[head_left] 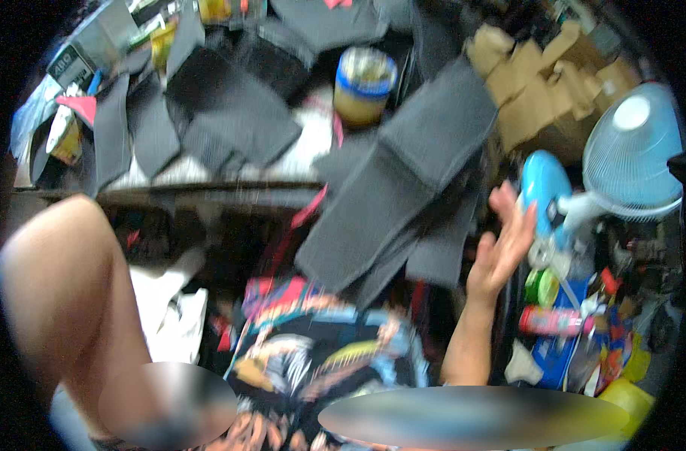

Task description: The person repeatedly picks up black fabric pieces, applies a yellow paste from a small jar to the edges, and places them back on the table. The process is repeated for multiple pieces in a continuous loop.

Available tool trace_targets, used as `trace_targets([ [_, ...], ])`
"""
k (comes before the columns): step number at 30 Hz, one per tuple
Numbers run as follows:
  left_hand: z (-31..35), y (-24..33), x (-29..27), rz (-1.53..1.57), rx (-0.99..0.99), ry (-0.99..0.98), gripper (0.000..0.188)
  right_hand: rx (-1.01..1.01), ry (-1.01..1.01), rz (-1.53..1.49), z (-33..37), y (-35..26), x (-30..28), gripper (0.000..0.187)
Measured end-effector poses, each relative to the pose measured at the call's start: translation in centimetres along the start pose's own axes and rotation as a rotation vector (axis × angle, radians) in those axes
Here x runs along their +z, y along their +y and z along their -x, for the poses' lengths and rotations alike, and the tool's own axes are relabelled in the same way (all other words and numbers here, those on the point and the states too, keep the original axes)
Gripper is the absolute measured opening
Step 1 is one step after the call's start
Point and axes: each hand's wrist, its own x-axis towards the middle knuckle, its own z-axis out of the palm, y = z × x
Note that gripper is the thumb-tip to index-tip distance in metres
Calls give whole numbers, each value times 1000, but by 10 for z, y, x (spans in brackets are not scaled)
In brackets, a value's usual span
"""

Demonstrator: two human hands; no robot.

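My right hand [501, 244] is raised on the right with its fingers spread and nothing held in it. It is nearest to the blue base of a fan [632, 154] and the edge of a long dark grey fabric panel [373, 214]. The stitched-looking panel slants off the table's front edge toward my lap. My left hand does not show. A bent bare limb [65, 278] fills the left side; whether it is a knee or an elbow I cannot tell. Patches of blur hide parts of the lower edge.
More dark grey cut pieces [234, 113] lie across the table [207, 197]. Among them stands a jar [363, 86] with a blue rim and yellowish contents. Torn cardboard [550, 94] sits at the back right. Below the fan are a green tape roll [541, 287] and mixed clutter.
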Motion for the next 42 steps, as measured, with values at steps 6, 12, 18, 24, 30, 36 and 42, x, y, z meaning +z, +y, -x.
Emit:
trace_targets([
  [6, -1, -31, 47, -64, -139, -95, 38, 11, -13, 79, 8, -13, -6, 84],
  [12, -20, -46, 56, -46, -195, -85, 41, -7, 47, 46, 0, -1, -7, 83],
  [18, -26, -53, 57, -69, -213, -28, 45, 48, 34, 32, 7, 8, -4, 83],
  [24, -28, -53, 65, -98, -220, -20, 49, 89, 83, 21, 10, 3, -4, 85],
  [30, -33, -59, 64, -83, -213, 10, 53, 67, 31, 65, 16, 5, -9, 83],
  [36, -27, -43, 28, -11, -212, 199, 57, 65, 61, 54, 19, 14, -14, 81],
  [42, 16, 15, -51, 60, -84, 505, 61, 63, 64, 54, 20, 12, -14, 81],
])
